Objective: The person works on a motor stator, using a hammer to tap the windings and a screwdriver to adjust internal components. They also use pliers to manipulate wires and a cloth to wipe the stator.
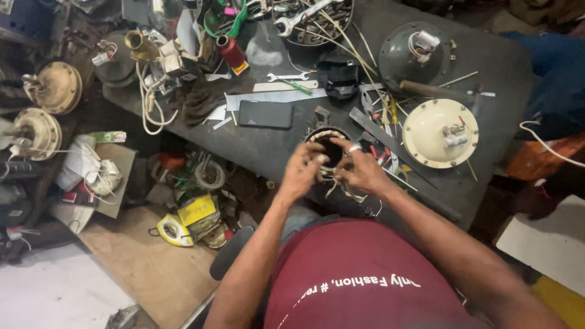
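Observation:
A round fan-motor stator (329, 141) with copper-and-white windings stands at the near edge of the dark workbench (268, 143). My left hand (303, 170) grips its left rim, fingers curled over the windings. On the right rim rests my right hand (361, 171), a ring on one finger, pinching the thin wires there. Loose white wire ends hang below the stator between both hands. The lower part of the stator is hidden behind my fingers.
A cream fan cover (440, 133) and a dark grey cover (414, 55) lie at right. A black phone (265, 114), a spanner (286, 77), a metal strip (381, 135) and a bowl of tools (317, 21) crowd the bench. Old motors (56, 87) and clutter fill the floor at left.

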